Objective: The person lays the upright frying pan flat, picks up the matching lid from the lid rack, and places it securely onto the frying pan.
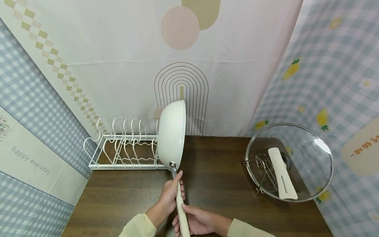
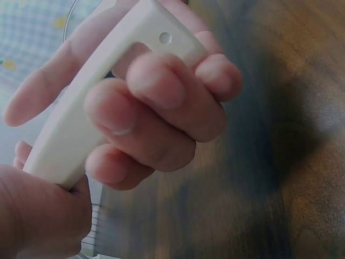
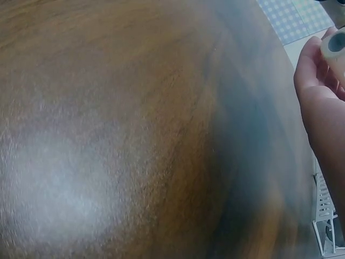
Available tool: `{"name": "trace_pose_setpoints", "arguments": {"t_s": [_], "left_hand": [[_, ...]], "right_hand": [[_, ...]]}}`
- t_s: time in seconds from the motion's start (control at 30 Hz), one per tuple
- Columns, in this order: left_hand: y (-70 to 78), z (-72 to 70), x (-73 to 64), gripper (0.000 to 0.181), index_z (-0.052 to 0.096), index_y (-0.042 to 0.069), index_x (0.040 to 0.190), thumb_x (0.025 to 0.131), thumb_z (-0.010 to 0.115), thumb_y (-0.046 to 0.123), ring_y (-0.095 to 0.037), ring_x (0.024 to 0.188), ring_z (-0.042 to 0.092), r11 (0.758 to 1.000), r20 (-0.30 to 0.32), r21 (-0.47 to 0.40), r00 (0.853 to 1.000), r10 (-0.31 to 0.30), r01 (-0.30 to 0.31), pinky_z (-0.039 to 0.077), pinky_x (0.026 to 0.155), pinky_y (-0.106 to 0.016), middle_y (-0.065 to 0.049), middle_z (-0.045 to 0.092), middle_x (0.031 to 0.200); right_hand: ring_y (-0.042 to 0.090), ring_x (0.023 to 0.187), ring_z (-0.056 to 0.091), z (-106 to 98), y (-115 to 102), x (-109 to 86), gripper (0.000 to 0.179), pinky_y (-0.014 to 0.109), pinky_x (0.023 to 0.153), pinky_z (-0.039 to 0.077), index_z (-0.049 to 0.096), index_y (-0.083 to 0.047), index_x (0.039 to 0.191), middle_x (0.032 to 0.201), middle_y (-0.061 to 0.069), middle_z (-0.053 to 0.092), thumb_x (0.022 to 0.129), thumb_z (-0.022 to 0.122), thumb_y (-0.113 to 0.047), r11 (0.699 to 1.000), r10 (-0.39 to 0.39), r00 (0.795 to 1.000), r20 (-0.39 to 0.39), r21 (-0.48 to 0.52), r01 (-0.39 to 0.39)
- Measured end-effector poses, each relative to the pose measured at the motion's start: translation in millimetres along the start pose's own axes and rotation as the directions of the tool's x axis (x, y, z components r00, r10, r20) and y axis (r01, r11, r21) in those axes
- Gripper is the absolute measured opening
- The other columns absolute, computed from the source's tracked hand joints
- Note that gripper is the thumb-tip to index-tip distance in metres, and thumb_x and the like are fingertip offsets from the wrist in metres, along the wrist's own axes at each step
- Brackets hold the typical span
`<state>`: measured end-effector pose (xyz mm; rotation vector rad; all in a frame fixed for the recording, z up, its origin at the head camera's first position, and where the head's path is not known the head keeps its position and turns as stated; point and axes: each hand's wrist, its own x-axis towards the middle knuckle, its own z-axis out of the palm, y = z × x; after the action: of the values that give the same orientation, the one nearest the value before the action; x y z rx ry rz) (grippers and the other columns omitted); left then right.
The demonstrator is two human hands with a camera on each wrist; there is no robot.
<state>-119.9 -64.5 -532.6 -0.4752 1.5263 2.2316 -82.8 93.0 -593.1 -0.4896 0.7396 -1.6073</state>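
Note:
A white wok [image 1: 171, 131] stands on edge at the right end of a white wire rack [image 1: 124, 167], its outside facing left. It hides that end of the rack, and I cannot tell whether it rests in a slot. My left hand [image 1: 169, 194] grips the cream handle [image 1: 183, 217] close to the metal neck, thumb along the top. Lower down, my right hand [image 1: 199, 220] holds the same handle. In the left wrist view its curled fingers [image 2: 161, 116] wrap the handle end. At the right wrist view's edge, a hand [image 3: 318, 91] is partly cut off.
On the right, a glass lid [image 1: 314, 164] with a metal rim and a long white handle leans in a wire stand [image 1: 262, 177]. Patterned cloth [image 1: 127, 82] hangs behind the brown wooden table [image 1: 219, 177] and at both sides.

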Motion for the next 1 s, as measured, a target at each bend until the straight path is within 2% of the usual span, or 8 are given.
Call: {"name": "trace_pose_setpoints", "arguments": {"t_s": [0.27,0.57,0.73,1.0], "left_hand": [[-0.5,1.0,-0.9,0.046,0.047,0.018,0.074,0.087,0.059,0.06,-0.009,0.046,0.043,1.0,0.0,0.011,1.0,0.007,-0.007,0.044,0.049,-0.024,0.007,0.045,0.056],[-1.5,1.1,-0.2,0.047,0.047,0.017,0.075,0.085,0.061,0.06,-0.009,0.045,0.045,1.0,-0.005,-0.002,1.0,0.011,-0.011,0.049,0.05,-0.026,0.007,0.046,0.054],[-2.1,1.1,0.6,0.047,0.047,0.016,0.075,0.085,0.062,0.06,-0.009,0.046,0.045,1.0,-0.004,0.0,1.0,0.015,-0.015,0.049,0.05,-0.026,0.007,0.046,0.054],[-1.1,1.8,-1.5,0.045,0.047,0.017,0.074,0.086,0.062,0.058,-0.009,0.045,0.044,1.0,0.0,0.007,1.0,0.001,-0.001,0.046,0.048,-0.025,0.008,0.045,0.054]], "right_hand": [[0.007,0.107,0.061,1,4,2.9,0.067,0.026,0.098,0.048,0.059,-0.022,0.117,0.111,-0.008,0.065,0.102,0.003,-0.054,0.999,-0.027,0.999,0.019,0.044,0.026],[0.006,0.102,0.061,4,6,3.6,0.062,0.026,0.094,0.048,0.058,-0.024,0.109,0.101,-0.011,0.062,0.1,0.007,-0.059,0.996,0.002,1.0,-0.01,0.087,-0.001],[0.005,0.092,0.055,9,5,5.8,0.058,0.024,0.089,0.045,0.052,-0.025,0.096,0.088,-0.011,0.051,0.098,0.008,-0.063,0.997,0.028,0.999,-0.041,0.067,-0.025],[0.003,0.079,0.052,11,8,10.8,0.065,0.019,0.077,0.045,0.048,-0.026,0.085,0.078,-0.012,0.046,0.093,-0.006,-0.062,1.0,0.013,0.998,-0.063,0.01,-0.012]]}}
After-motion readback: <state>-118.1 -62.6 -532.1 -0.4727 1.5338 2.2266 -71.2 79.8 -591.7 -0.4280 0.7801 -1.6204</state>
